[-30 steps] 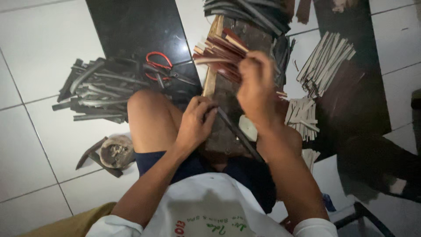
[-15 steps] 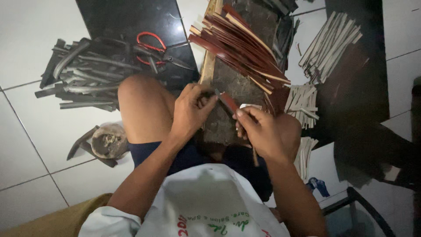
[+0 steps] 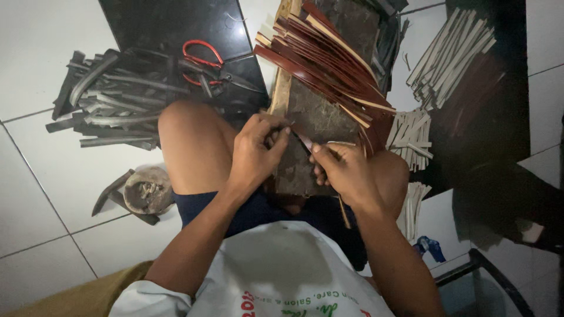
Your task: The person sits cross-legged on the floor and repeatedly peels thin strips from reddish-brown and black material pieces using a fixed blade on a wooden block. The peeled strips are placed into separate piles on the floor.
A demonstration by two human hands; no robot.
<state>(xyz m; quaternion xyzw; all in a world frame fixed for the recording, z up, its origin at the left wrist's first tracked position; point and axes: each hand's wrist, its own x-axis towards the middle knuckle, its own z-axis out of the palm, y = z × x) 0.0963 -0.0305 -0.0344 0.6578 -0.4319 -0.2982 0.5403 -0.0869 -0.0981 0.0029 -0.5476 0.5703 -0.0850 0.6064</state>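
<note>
I sit on the floor with a worn wooden board [image 3: 311, 117] between my knees. My left hand [image 3: 255, 147] pinches one end of a thin dark red strip [image 3: 304, 140] against the board. The other end of that strip is gripped by my right hand [image 3: 343, 170], and a slim tool handle [image 3: 342, 210] pokes out below the palm. A fanned bundle of dark red strips [image 3: 329, 64] lies across the board just beyond both hands.
A heap of dark grey strips [image 3: 111, 97] lies at left with red-handled scissors [image 3: 202, 58] on it. Pale cut strips [image 3: 452, 56] are piled at right, more near my right knee [image 3: 411, 138]. A small round container [image 3: 147, 189] sits by my left thigh.
My right hand dropped from the red bundle on the board to meet my left hand. Both now hold a single strip. The view has tilted slightly.
</note>
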